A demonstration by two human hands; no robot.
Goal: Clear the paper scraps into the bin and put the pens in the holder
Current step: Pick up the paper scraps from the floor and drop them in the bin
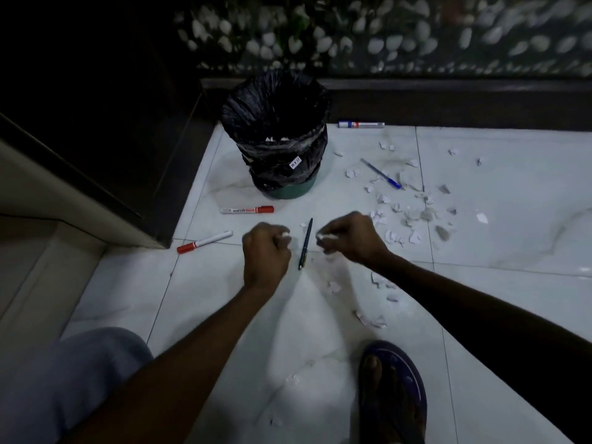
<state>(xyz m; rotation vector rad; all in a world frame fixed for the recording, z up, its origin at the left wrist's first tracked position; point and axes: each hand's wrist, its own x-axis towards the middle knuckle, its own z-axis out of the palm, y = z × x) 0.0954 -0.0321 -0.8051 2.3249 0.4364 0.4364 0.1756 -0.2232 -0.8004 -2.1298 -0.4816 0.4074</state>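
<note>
- Both hands are working low over the floor (pixel 224 174), so the person's gathering scraps by the fistful before carrying them to the bin (pixel 277 136), which is sitting at 12 o'clock from the hands.
- The left hand (pixel 266 251) is clenching a wad of white paper; a bit is poking out near the knuckles.
- The right hand (pixel 350 235) is pinching a scrap at its fingertips. The frame's blurry there, so I'm guessing it's one piece, not several.
- The dark pen (pixel 306 243) is lying flat between the two hands, long axis running roughly 12 to 6, tilting slightly toward 1 at the far end.
- The main pile of paper scraps (pixel 413 216) is spreading out at 2 o'clock from the hands.
- The blue pen (pixel 381 173) is lying in that pile, running 10 to 4.
- One red-capped marker (pixel 247 209) is lying 9 to 3 near the bin's base; another marker (pixel 205 242) is at 9 o'clock from the left hand, cap pointing toward 8.
- A third marker (pixel 361 124) is resting against the far wall.
- No pen holder is showing.
</note>
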